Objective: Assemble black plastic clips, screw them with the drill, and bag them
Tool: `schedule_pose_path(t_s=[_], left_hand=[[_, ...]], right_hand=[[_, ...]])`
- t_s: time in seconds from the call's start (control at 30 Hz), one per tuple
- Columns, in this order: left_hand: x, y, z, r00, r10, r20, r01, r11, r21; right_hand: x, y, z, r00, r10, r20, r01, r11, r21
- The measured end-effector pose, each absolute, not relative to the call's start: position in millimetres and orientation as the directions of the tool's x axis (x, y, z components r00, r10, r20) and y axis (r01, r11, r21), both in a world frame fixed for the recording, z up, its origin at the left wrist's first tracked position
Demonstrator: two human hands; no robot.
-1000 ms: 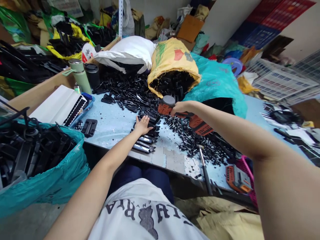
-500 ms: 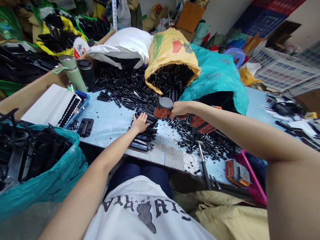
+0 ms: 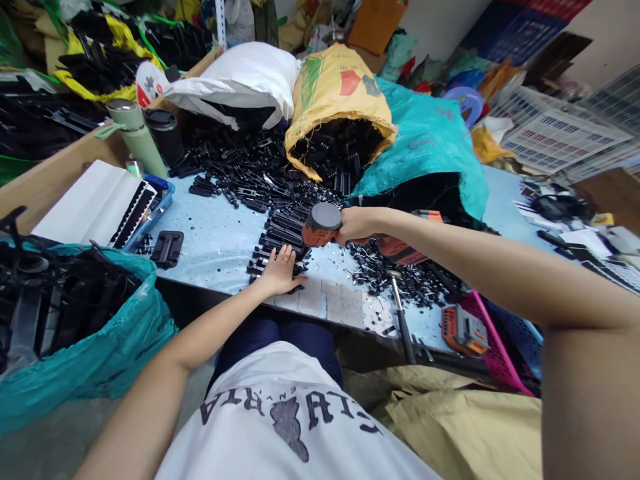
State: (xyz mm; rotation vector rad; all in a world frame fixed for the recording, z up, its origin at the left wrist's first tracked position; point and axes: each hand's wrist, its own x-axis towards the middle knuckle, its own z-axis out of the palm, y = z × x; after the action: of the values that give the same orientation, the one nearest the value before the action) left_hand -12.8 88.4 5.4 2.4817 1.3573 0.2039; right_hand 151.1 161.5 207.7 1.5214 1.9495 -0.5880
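Wrapped round the handle of an orange and black cordless drill point(image 3: 321, 225) is my right hand point(image 3: 354, 225). The drill is held over the table, its bit hidden from view. My left hand point(image 3: 281, 271) lies flat with fingers spread on a row of black plastic parts point(image 3: 280, 233), lined up side by side near the table's front edge. Just right of them spreads a heap of screws and small black pieces point(image 3: 400, 277). A hammer point(image 3: 401, 317) lies at the front edge beside that heap.
White, yellow point(image 3: 345, 87) and teal sacks point(image 3: 420, 140) stand at the back, black parts spilling out. A battery pack point(image 3: 465, 330) and pink basket point(image 3: 500, 353) are at right. Left are a green flask point(image 3: 137, 137), a blue tray point(image 3: 167, 200) and a teal bag point(image 3: 125, 313) of parts.
My left hand has slid toward me along the row of black parts, uncovering those farther back. The drill stays in my right hand, nearly in place; the view has shifted slightly.
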Motion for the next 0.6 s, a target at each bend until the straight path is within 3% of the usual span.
schedule_pose_path(t_s=[0.2, 0.33, 0.6], left_hand=[[-17.0, 82.7, 1.4, 0.55, 0.835, 0.008, 0.792, -0.525, 0.312], [-25.6, 72.0, 1.7, 0.608, 0.794, -0.002, 0.765, -0.584, 0.272], [-28.3, 57.2, -5.1, 0.56, 0.826, 0.057, 0.803, -0.559, 0.207]], right_hand=[[148.4, 153.9, 198.6, -0.125, 0.711, -0.692, 0.974, 0.22, 0.05], [146.5, 136.0, 204.0, -0.188, 0.759, -0.624, 0.966, 0.257, 0.022], [133.0, 114.1, 203.0, -0.154, 0.686, -0.711, 0.971, 0.239, 0.02]])
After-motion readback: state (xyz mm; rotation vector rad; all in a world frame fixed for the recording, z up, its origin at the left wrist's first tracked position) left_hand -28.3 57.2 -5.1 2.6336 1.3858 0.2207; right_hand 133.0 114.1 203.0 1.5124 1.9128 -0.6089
